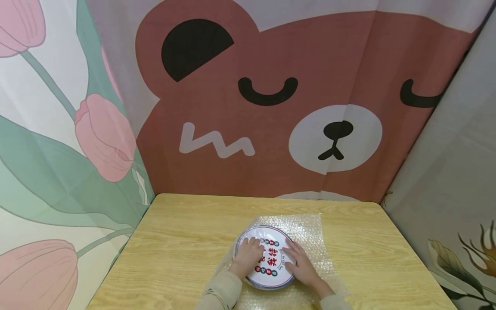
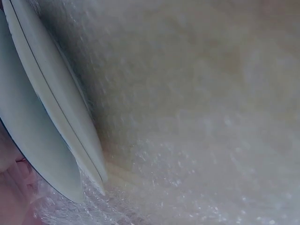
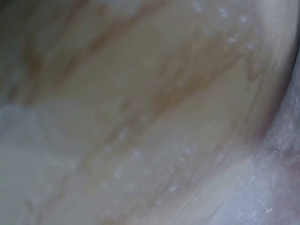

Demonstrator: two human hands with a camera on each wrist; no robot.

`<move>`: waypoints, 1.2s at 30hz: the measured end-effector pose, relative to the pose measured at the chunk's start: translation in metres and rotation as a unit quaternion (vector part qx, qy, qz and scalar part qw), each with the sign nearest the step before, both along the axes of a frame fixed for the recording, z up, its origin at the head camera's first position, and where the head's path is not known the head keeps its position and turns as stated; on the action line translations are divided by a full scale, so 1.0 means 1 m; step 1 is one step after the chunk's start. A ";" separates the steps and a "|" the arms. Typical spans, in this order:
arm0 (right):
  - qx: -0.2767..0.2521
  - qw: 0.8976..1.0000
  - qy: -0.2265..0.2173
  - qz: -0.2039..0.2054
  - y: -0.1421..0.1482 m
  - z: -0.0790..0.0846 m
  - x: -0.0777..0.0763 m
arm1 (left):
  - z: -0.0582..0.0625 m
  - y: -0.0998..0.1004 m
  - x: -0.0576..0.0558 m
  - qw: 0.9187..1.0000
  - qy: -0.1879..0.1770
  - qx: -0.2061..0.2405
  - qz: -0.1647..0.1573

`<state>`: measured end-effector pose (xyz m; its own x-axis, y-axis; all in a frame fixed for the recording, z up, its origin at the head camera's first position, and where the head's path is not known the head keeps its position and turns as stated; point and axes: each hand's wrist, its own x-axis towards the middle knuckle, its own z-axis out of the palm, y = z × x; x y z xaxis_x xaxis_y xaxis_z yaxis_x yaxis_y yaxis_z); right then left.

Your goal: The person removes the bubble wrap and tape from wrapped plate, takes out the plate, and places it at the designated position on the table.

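Note:
Round white plates [image 1: 279,275] lie stacked on a sheet of bubble wrap [image 1: 310,224]; the top one carries red characters and small coloured circles. In the left wrist view, the rims of several plates [image 2: 42,126] show edge-on, with a narrow gap under the nearest. My left hand [image 1: 248,257] rests on the left part of the top plate, fingers slightly bent over its face. Spread along the right rim, the fingers and thumb of my right hand [image 1: 303,265] touch the plate. Blurred film and a pale curved edge fill the right wrist view; the right fingers are not clear there.
The bubble wrap sits on a light wooden table [image 1: 186,232] and spreads beyond the plates on all sides. Behind the table hangs a curtain with a bear print [image 1: 217,181]. Floral cloth [image 1: 104,206] hangs on the left, and a grey printed cloth [image 1: 438,185] on the right.

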<state>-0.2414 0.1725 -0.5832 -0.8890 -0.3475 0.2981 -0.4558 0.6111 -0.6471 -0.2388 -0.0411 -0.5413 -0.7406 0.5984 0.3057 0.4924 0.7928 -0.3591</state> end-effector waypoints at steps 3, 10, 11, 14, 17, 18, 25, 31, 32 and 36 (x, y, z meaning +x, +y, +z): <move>-0.001 1.000 0.005 0.002 0.001 -0.001 0.000 | -0.001 0.000 -0.001 1.000 0.004 0.000 0.000; 0.001 1.000 -0.002 -0.003 0.000 -0.002 -0.001 | 0.003 0.002 -0.002 0.999 -0.033 -0.025 0.023; 0.001 1.000 -0.002 -0.003 0.000 -0.002 -0.001 | 0.003 0.002 -0.003 0.999 -0.033 -0.026 0.023; 0.005 1.000 -0.002 -0.006 0.000 -0.001 -0.001 | 0.001 0.002 -0.005 0.999 -0.041 -0.023 0.022; 0.006 1.000 -0.007 -0.007 0.000 -0.001 -0.001 | 0.000 0.002 -0.007 0.998 -0.051 -0.021 0.023; 0.007 1.000 -0.007 -0.007 0.000 0.000 -0.001 | 0.000 0.002 -0.007 0.998 -0.054 -0.021 0.023; -0.002 1.000 -0.002 -0.006 0.000 0.000 0.000 | 0.003 0.004 -0.007 0.998 -0.049 -0.025 0.024; -0.004 1.000 0.012 -0.010 0.000 0.000 0.000 | 0.001 0.006 -0.008 0.999 -0.023 -0.021 0.017; -0.004 1.000 0.010 -0.010 0.000 0.000 0.000 | 0.000 0.006 -0.008 0.999 -0.021 -0.022 0.017; 0.000 1.000 -0.002 -0.009 0.000 0.000 0.000 | -0.001 0.007 -0.009 0.999 -0.016 -0.024 0.018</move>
